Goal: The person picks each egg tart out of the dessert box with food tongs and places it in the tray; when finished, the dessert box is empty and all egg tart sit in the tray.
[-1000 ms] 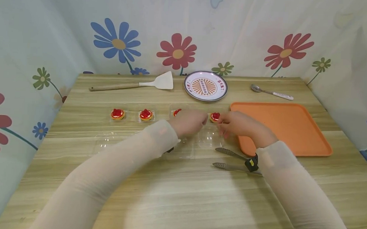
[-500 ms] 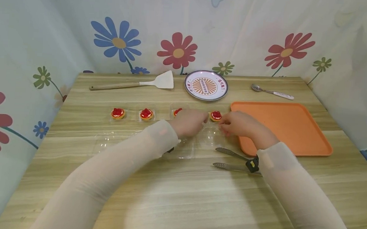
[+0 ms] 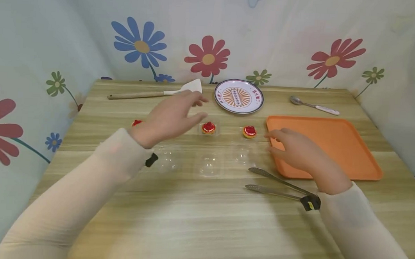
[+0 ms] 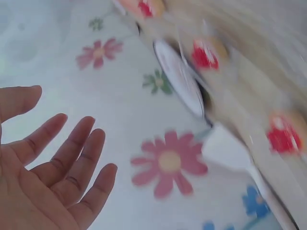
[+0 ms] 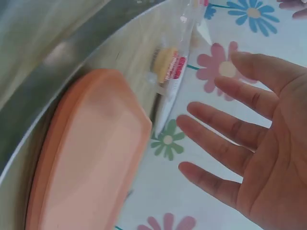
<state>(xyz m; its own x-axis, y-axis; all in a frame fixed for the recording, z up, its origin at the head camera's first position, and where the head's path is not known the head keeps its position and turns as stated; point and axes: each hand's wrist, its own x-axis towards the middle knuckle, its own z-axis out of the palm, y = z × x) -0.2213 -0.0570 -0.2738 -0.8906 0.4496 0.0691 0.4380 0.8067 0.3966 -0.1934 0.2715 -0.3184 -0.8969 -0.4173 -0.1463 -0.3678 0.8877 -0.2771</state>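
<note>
My left hand (image 3: 171, 119) hovers over the row of small red-topped tarts, fingers spread and holding nothing. Its palm also shows bare in the left wrist view. One tart (image 3: 208, 128) sits just right of its thumb, and another tart (image 3: 136, 123) peeks out behind the wrist. Close to the tray's left edge, my right hand (image 3: 296, 151) holds nothing, with fingers extended. Left of its fingertips is a tart (image 3: 249, 132). The tarts sit in clear plastic boxes whose lids, such as the clear lid (image 3: 210, 165), lie folded toward me. My left hand and sleeve hide part of the row.
An orange tray (image 3: 319, 147) lies at the right, partly under my right hand. Metal tongs (image 3: 271, 190) rest in front of it. Behind the tarts are a printed plate (image 3: 239, 96), a white spatula with a wooden handle (image 3: 139, 95) and a spoon (image 3: 314, 106).
My hands have moved apart from the rightmost tart, the left hand going left and up, the right hand going right. Their fingers have spread, and the third tart is now uncovered.
</note>
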